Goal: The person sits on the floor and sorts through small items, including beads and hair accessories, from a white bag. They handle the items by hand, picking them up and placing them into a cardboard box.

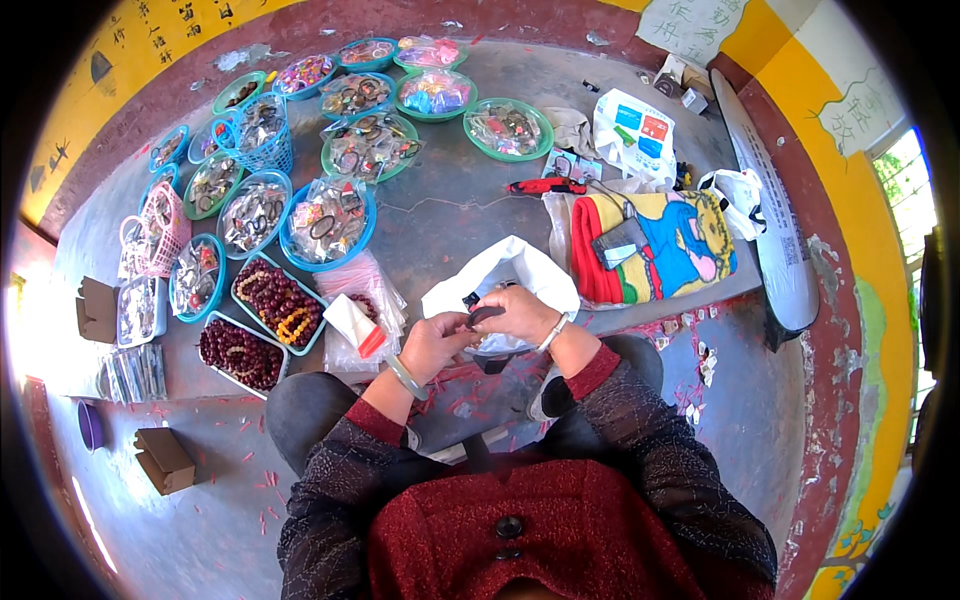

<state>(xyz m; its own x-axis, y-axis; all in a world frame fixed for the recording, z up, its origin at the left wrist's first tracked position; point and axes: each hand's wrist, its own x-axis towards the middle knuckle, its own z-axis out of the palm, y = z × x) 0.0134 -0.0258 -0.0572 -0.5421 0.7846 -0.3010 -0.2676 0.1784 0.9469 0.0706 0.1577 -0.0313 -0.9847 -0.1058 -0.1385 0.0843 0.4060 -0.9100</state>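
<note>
Just over the near side of an open white bag, my two hands meet around a small dark, curved piece, possibly a band; its exact kind is too small to make out. My right hand pinches it from the right. The fingers of my left hand are closed at its lower left end. A black bit shows beside the right fingertips. What lies inside the bag is mostly hidden by my hands.
Left and behind stand several round basins of bagged trinkets and trays of dark red beads. Clear plastic bags lie beside them. To the right are a folded colourful towel, a phone and a red tool.
</note>
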